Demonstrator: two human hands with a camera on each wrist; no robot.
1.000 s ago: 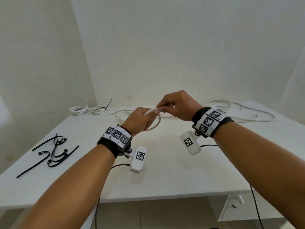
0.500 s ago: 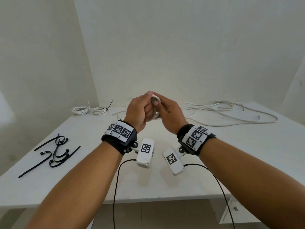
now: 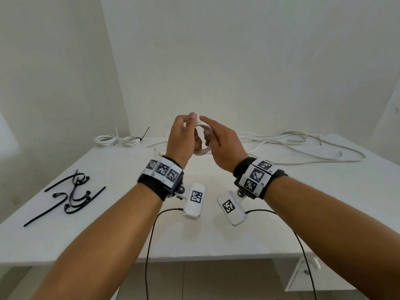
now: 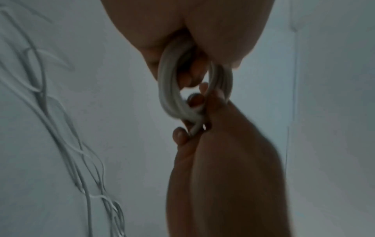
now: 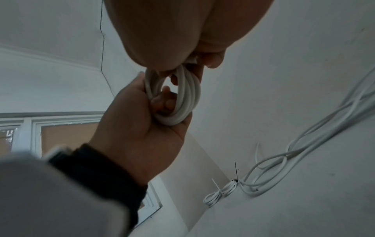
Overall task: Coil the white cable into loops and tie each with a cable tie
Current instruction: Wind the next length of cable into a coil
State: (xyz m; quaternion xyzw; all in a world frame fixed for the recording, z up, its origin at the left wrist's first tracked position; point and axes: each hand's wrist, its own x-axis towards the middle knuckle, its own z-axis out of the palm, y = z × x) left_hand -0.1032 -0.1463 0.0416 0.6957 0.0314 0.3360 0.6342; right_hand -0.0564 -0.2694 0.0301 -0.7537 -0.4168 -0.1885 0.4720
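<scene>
Progress: two small finished coils of white round cable (image 3: 118, 141) lie side by side at the 10 o'clock corner of the white table (image 3: 216, 239), one bound with a white tie, the other with a black one, both tie tails sticking up. A third small coil of white cable (image 3: 202, 138) is held in the air above the table's middle, at 12 o'clock from the wrists. It already has several turns and carries no tie that can be seen.

Hands: the left hand (image 3: 184, 139) grips one side of this coil, fingers curled round the strands. The right hand (image 3: 220, 146) pinches the opposite side, with a fingertip through the opening, as the wrist views show.

Remaining: by my judgement, this coil needs a tie. A long run of loose white cable (image 3: 303, 148) sprawls from 12 to 2 o'clock and awaits coiling. A pile of loose black plastic cable ties (image 3: 71, 195) sits untouched at 9 o'clock.

Writing: no brand seen. The wrist bands (image 3: 257, 176) bear square black-and-white markers; small print beside them is too fine to read reliably.
</scene>
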